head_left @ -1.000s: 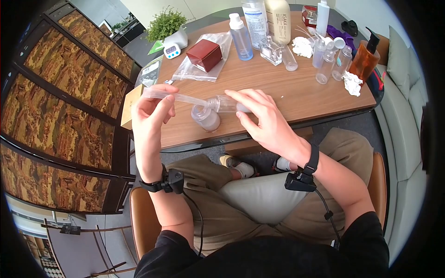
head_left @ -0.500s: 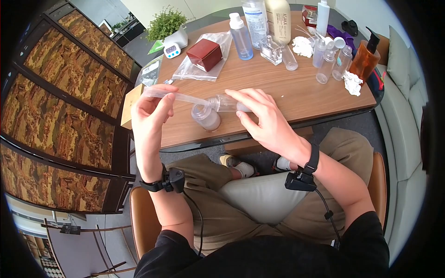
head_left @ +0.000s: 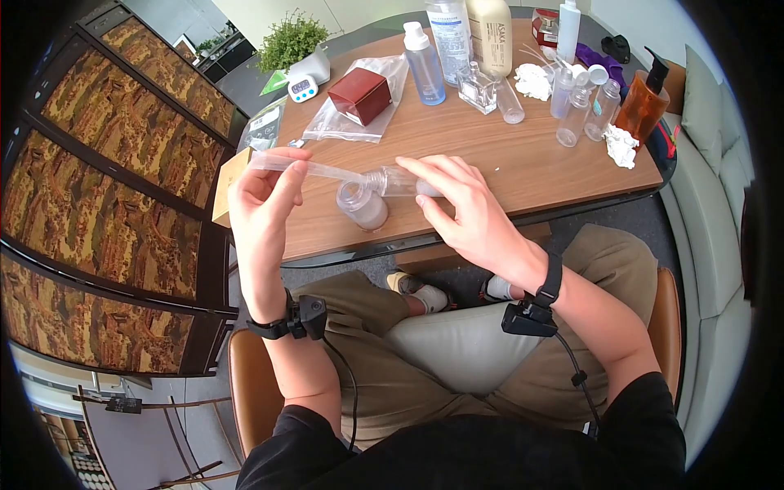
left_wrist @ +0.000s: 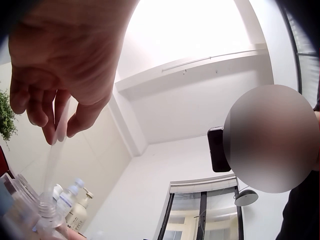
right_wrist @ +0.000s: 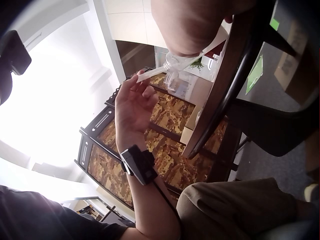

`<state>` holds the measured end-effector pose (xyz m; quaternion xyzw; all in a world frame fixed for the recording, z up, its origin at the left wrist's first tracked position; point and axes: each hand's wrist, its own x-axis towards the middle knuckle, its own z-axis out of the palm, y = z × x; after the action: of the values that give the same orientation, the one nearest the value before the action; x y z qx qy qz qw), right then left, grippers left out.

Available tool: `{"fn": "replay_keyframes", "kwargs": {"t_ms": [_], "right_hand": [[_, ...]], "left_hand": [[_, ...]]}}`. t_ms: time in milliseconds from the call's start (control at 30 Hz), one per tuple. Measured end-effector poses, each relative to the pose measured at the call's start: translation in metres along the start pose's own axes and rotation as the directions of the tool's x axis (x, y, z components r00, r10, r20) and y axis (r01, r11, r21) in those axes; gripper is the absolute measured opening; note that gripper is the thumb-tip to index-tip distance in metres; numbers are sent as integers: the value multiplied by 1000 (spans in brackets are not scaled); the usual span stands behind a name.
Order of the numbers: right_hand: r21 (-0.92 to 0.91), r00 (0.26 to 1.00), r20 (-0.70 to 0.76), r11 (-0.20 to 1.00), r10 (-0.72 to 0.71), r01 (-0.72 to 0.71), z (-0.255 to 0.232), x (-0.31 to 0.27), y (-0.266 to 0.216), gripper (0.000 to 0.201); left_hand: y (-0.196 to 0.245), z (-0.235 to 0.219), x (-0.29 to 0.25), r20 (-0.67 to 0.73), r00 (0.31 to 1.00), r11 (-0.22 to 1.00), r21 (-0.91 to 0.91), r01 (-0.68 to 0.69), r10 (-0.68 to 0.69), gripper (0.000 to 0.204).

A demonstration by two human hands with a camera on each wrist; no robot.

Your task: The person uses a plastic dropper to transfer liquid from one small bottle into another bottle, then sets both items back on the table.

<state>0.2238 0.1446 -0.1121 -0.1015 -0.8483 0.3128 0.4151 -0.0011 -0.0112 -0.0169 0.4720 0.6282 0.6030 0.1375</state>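
Observation:
My left hand (head_left: 263, 200) pinches a long translucent plastic dropper (head_left: 322, 170) between thumb and fingers. The dropper slants down to the right, its thin end at the mouth of a clear bottle (head_left: 395, 183). That bottle lies nearly sideways in the grip of my right hand (head_left: 467, 214), neck toward the left. Just below the neck, an open clear jar (head_left: 363, 209) stands on the table, cloudy in its lower part. From the left wrist view, the dropper (left_wrist: 54, 160) enters the threaded bottle neck (left_wrist: 47, 207); my palm hides part of its upper end.
Behind my hands a dark red box (head_left: 359, 96) sits on a zip bag (head_left: 322, 126). Farther back stand a blue pump bottle (head_left: 425, 65) and a glass perfume bottle (head_left: 477, 88). Several small clear bottles, crumpled tissue (head_left: 621, 147) and an amber pump bottle (head_left: 643, 106) are at right.
My left hand has shifted very slightly left and up with the dropper. The right hand, its bottle and the jar have stayed in place.

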Motion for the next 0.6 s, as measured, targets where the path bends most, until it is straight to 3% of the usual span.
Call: {"fn": "replay_keyframes", "kwargs": {"t_ms": [600], "right_hand": [[6, 1000, 5, 1000, 3, -3, 0, 0, 0, 50]], "left_hand": [[1, 0, 0, -48, 999, 1000, 10, -16, 17, 19]]}}
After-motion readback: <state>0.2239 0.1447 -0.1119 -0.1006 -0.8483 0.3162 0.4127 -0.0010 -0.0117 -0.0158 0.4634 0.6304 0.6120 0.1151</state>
